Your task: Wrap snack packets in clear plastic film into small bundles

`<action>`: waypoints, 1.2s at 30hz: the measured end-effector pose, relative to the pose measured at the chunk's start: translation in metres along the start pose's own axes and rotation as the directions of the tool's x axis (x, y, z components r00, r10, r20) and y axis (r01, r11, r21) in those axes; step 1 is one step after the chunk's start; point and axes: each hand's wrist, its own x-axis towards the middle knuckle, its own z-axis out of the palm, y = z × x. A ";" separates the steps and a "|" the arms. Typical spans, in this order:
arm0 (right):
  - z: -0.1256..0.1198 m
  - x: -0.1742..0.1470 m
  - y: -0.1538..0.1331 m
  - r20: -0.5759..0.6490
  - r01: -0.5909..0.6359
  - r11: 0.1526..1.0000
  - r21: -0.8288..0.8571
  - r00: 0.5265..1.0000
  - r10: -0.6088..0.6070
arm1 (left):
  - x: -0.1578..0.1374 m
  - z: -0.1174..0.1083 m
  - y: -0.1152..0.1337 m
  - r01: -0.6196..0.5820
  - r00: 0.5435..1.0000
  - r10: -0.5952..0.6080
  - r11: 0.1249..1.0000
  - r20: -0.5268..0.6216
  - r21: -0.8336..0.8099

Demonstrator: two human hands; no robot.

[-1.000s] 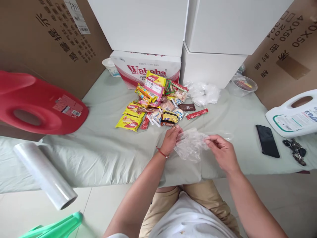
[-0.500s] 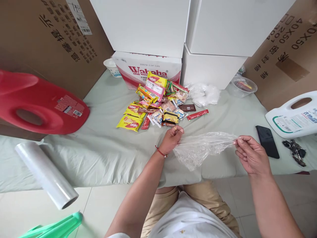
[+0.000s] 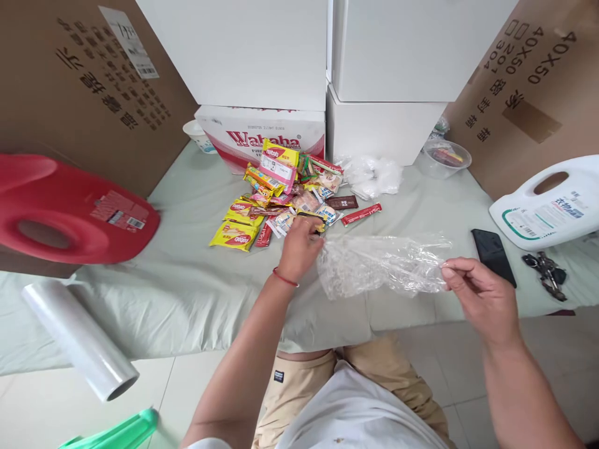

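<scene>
Thumb-finger pinch of R hand (image 3: 484,296) on clear bag (image 3: 384,268); L hand (image 3: 299,248) fwd, curled by snacks (image 3: 306,201), hold unclear

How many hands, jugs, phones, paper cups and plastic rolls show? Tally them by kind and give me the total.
Hands: 2 (left hand, right hand)
Jugs: 2 (red jug, white jug)
Phone: 1
Paper cup: 1
Plastic roll: 1
Total: 7
</scene>
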 end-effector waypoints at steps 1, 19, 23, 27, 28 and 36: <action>0.008 -0.007 -0.007 -0.041 0.050 0.997 -0.056 0.998 -0.052 | -0.001 -0.002 0.010 -0.005 0.990 0.016 0.997 -0.143 0.074; 0.079 -0.086 -0.027 0.379 0.474 0.872 -0.126 0.835 -0.399 | -0.108 0.099 0.056 0.410 0.910 -0.395 0.901 0.124 -0.141; 0.037 -0.078 -0.049 0.187 0.241 0.966 -0.094 0.957 -0.221 | -0.116 0.108 0.048 0.272 0.961 -0.274 0.962 0.046 0.033; 0.031 -0.033 -0.040 -0.080 0.142 0.927 -0.346 0.980 -0.180 | -0.121 0.111 0.055 0.131 0.988 -0.141 0.982 0.069 0.136; 0.037 -0.018 -0.031 -0.049 0.135 0.913 -0.384 0.985 -0.166 | -0.120 0.110 0.056 0.098 0.991 -0.109 0.986 0.077 0.136; 0.090 0.058 0.021 0.479 -0.226 0.957 -0.180 0.830 0.286 | -0.122 0.064 0.037 -0.009 0.998 0.009 1.000 0.056 0.003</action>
